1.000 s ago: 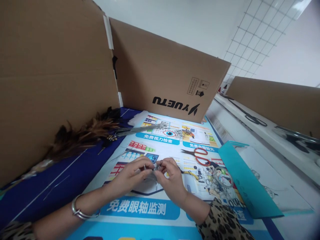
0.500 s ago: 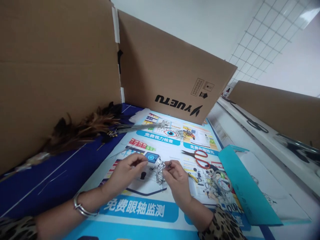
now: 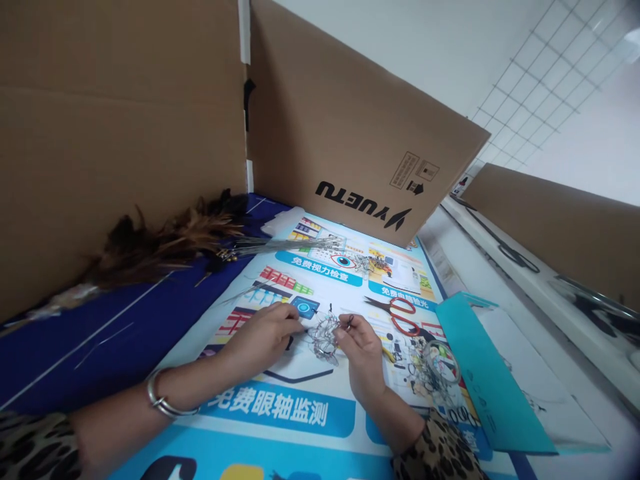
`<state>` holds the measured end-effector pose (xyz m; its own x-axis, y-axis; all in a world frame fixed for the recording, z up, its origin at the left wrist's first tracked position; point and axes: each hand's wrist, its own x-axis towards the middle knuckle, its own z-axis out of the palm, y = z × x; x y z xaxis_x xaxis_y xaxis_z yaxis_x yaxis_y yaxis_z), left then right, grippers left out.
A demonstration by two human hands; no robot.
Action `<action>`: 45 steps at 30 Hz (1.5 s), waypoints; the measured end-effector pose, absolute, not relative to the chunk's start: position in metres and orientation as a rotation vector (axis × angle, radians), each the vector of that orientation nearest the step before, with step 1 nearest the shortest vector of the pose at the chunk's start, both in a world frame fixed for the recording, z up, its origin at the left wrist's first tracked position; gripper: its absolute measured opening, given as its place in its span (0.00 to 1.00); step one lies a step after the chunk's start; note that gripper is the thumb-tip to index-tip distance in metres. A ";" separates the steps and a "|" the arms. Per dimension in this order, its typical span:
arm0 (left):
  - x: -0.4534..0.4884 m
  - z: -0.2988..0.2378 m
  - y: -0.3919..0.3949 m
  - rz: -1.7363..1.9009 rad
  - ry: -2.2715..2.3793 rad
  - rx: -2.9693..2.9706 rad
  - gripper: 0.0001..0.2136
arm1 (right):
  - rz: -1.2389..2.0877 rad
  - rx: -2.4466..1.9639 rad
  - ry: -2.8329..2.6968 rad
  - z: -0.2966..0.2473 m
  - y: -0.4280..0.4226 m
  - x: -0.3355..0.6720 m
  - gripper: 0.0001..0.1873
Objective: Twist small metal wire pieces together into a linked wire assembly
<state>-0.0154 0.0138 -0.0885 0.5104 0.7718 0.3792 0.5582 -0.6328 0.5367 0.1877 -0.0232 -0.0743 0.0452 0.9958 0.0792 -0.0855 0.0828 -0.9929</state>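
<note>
Between my two hands is a loose tangle of thin silvery wire pieces, with small dark bits among them. My right hand pinches its right side, thumb and index finger closed, and a small dark loop shows at the fingertips. My left hand comes in from the left with thumb and fingers pressed together at the tangle's left edge. What those left fingertips hold, if anything, is too small to make out. Both hands are just above a printed poster sheet.
Red-handled scissors lie beyond my right hand. To its right are a wire heap with a roll and a teal folder. Long thin wires and brown feathers lie at the back left. Cardboard panels stand behind.
My left fingertips have moved right, up to the tangle's edge. The tangle looks more spread out and a little higher. My right hand keeps its pinch, and the view has shifted slightly.
</note>
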 end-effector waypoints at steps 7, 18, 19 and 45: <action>-0.014 -0.090 0.017 0.977 1.161 2.324 0.22 | 1.171 -1.073 -1.165 -0.074 -0.024 0.187 0.12; -0.012 -0.081 0.013 0.976 1.114 2.466 0.27 | 1.193 -1.050 -1.165 -0.075 -0.024 0.185 0.13; -0.012 -0.080 0.013 0.966 1.095 2.481 0.28 | 1.193 -1.044 -1.165 -0.075 -0.024 0.185 0.13; -0.019 -0.083 0.023 1.282 0.988 2.039 0.16 | 1.197 -1.115 -1.115 -0.077 -0.017 0.187 0.12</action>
<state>-0.0186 0.0234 -0.0827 0.2816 0.8048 0.5224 0.2999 -0.5910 0.7489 0.1866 -0.0171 -0.0775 0.0458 0.9981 0.0410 -0.1108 0.0458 -0.9928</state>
